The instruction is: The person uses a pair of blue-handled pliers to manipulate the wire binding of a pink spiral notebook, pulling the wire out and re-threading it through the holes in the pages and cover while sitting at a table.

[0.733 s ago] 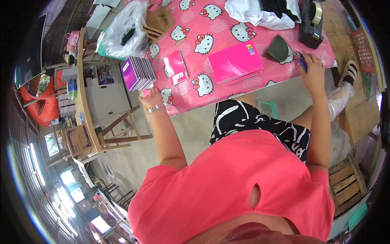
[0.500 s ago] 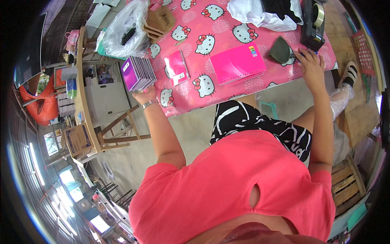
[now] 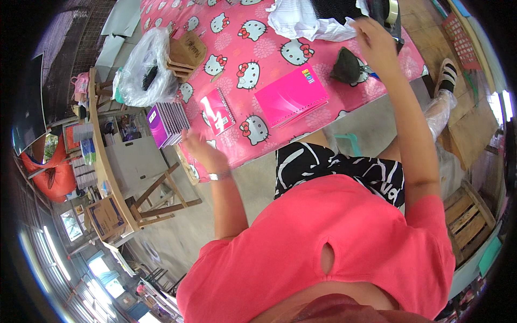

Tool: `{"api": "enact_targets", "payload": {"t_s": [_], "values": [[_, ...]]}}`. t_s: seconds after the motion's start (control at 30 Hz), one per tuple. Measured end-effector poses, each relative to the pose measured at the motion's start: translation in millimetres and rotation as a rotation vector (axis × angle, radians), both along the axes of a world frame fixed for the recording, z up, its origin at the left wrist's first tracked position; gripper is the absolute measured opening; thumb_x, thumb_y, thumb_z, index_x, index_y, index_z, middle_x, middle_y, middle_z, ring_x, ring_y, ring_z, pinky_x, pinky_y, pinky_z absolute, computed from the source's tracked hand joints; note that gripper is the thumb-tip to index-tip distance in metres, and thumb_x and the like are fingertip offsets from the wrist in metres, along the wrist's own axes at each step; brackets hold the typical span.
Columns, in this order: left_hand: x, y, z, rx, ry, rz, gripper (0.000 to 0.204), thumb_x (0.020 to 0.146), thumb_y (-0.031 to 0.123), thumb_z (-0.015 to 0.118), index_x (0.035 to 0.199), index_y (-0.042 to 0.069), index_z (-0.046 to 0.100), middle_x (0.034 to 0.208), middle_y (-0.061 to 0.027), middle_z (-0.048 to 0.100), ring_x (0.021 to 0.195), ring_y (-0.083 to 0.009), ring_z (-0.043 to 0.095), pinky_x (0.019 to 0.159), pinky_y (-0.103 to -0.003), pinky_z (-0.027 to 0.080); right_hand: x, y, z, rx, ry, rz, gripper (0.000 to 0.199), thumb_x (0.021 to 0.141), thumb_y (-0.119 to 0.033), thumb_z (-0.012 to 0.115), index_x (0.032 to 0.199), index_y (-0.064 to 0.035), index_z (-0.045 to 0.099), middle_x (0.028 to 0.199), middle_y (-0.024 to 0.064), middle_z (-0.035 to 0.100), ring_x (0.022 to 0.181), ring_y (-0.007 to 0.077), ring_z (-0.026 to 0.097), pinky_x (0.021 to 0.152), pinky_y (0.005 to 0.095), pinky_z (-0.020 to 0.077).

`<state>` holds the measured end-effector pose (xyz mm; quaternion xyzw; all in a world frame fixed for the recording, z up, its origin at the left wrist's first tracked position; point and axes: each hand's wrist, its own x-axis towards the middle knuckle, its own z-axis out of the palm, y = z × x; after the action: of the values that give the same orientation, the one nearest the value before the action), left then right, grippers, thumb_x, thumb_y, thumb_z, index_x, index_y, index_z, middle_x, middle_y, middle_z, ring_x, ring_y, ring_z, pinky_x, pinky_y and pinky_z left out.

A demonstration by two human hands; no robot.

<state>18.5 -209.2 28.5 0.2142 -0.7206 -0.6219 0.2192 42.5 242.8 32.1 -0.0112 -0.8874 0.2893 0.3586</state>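
Observation:
My left hand (image 3: 203,152) is beside a row of purple-covered spiral notebooks (image 3: 168,124) at the table's left edge. Its fingers point toward their near end and are slightly blurred; I see nothing held in them. Just right of it lies a small pink spiral notebook (image 3: 218,111). A short pile of larger pink spiral notebooks (image 3: 292,97) lies farther right. My right hand (image 3: 375,44) is raised over the far right of the table, fingers apart, by crumpled white wrapping (image 3: 307,24). Beneath it are a dark green pouch-like piece (image 3: 346,65) and a small blue-handled object (image 3: 372,74).
A black tape dispenser (image 3: 396,32) stands at the far right, partly behind my right hand. Black mesh material (image 3: 336,8) lies on the wrapping. A clear plastic bag (image 3: 148,70) and brown board pieces (image 3: 187,51) sit at the left. A wooden bench (image 3: 110,167) stands beyond.
My right hand has lifted from beside the tape dispenser and moved toward the white wrapping. My left hand has turned its fingers toward the purple notebooks. The view has shifted slightly.

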Motion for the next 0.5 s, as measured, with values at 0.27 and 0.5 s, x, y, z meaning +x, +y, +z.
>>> {"api": "enact_targets", "payload": {"t_s": [0.27,0.5], "values": [[48,153,56,-0.953,0.475,-0.973,0.029,0.078,0.014,0.076,0.104,0.007,0.065,0.114,-0.0115,0.061,0.107,-0.0305,0.057,0.093,-0.040,0.045,-136,11,-13,0.137,-0.546,-0.541,0.017,0.087,-0.016,0.062,0.095,-0.0026,0.066,0.110,0.0169,0.062,0.102,0.0333,0.063,0.085,0.0416,0.0539],[46,159,53,-1.093,0.395,-1.105,0.034,0.072,0.011,0.075,0.105,0.008,0.066,0.109,-0.0097,0.063,0.099,-0.0307,0.059,0.087,-0.040,0.049,-150,26,-28,0.282,-0.529,-0.513,0.024,0.081,-0.012,0.065,0.103,-0.0026,0.061,0.104,0.0207,0.064,0.101,0.0319,0.064,0.083,0.0406,0.0538]]}}
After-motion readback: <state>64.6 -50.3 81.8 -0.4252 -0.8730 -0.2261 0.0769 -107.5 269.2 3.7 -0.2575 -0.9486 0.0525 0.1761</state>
